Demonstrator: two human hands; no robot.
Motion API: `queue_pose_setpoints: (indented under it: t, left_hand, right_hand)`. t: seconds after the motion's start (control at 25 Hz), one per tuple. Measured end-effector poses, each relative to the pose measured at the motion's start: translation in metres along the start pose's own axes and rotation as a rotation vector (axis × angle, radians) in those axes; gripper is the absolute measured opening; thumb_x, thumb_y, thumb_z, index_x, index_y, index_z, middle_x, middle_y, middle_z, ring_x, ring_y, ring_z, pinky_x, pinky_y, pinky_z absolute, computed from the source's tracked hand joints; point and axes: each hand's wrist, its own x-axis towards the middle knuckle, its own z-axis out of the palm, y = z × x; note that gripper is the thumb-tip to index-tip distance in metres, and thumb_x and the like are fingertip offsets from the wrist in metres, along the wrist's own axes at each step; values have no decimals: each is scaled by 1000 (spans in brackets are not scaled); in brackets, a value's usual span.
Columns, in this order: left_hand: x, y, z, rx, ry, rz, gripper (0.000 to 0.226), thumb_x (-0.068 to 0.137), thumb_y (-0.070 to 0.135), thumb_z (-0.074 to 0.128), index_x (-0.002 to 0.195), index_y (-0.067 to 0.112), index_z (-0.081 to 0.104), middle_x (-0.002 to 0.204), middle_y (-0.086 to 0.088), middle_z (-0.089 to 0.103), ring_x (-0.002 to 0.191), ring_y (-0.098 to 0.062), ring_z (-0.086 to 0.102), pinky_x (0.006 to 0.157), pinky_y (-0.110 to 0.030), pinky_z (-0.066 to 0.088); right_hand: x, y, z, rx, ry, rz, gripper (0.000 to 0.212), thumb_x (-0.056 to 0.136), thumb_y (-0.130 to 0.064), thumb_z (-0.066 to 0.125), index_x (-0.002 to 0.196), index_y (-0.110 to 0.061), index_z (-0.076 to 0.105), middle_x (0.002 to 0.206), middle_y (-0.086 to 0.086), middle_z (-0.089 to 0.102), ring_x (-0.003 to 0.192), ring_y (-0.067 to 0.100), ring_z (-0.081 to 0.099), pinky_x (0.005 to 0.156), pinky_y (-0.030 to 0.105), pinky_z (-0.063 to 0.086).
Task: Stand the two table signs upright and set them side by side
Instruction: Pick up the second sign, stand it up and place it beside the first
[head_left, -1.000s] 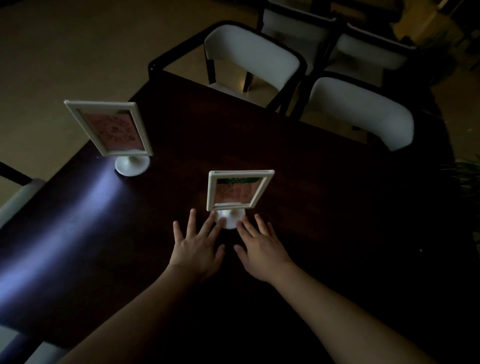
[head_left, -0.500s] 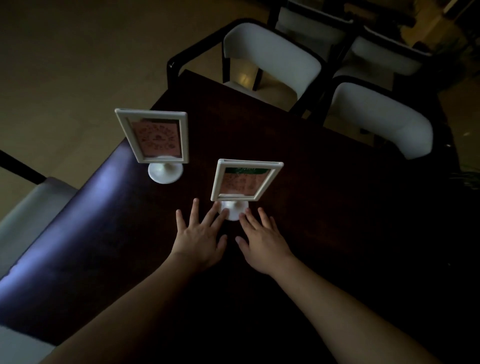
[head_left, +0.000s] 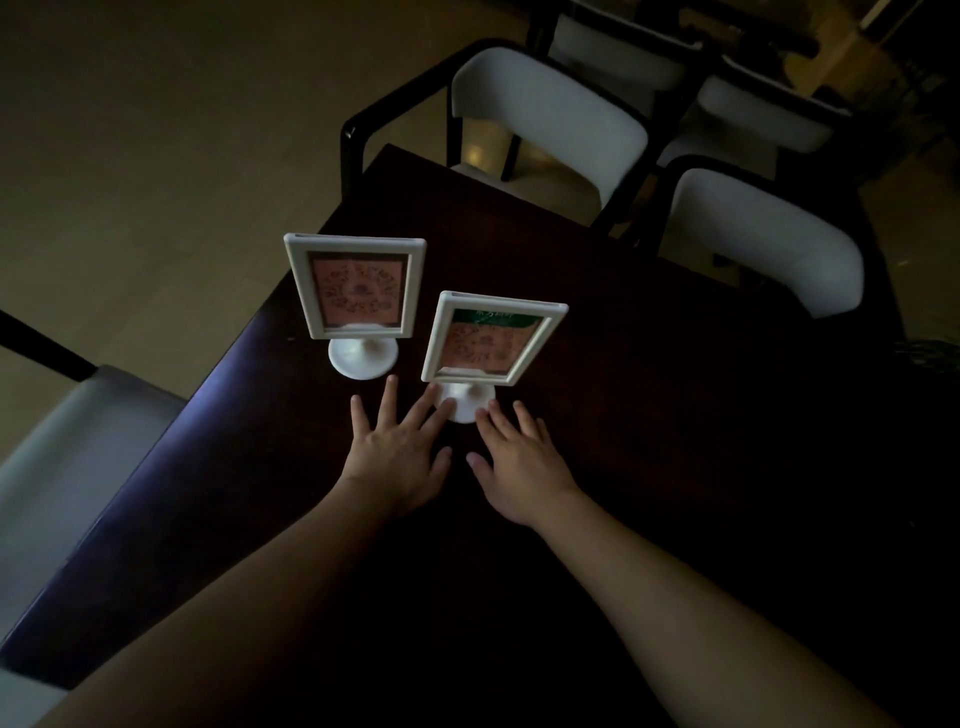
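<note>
Fingers (head_left: 441, 408) of both hands spread flat on the dark surface (head_left: 649, 389), holding nothing, tips at the near sign's (head_left: 491, 338) base; far sign (head_left: 356, 286) now just beside it, gap closed; both upright; task looks nearly done.

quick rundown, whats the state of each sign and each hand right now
left sign: upright on its round base, near the table's left edge, untouched
right sign: upright on its base, close beside the left sign, set nearer the person
left hand: flat, fingers spread, fingertips at the right sign's base, gripping nothing
right hand: flat, fingers spread, fingertips at the same base, gripping nothing
table: dark, bears both signs
</note>
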Motion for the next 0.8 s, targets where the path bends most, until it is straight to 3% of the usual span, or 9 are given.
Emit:
queue_pose_setpoints:
  t: [0.48,0.8]
  left_hand:
    - [11,-6,-9,2,-15,-51,72,91,61,25,155,36,6,165,9,-1,148,-35,-14,111,-72,0]
    - [-14,-19,-27,-49,9,-124,74,92,65,29,155,33,11,165,4,9,150,-28,0,114,-65,10]
  right_hand:
    - [19,-9,-8,5,-4,-25,66,101,-49,31,156,-19,12,166,3,7,150,32,0,120,52,8]
    - [9,3,-29,21,-70,-84,72,99,-47,42,156,-22,6,166,3,3,149,33,9,119,49,17]
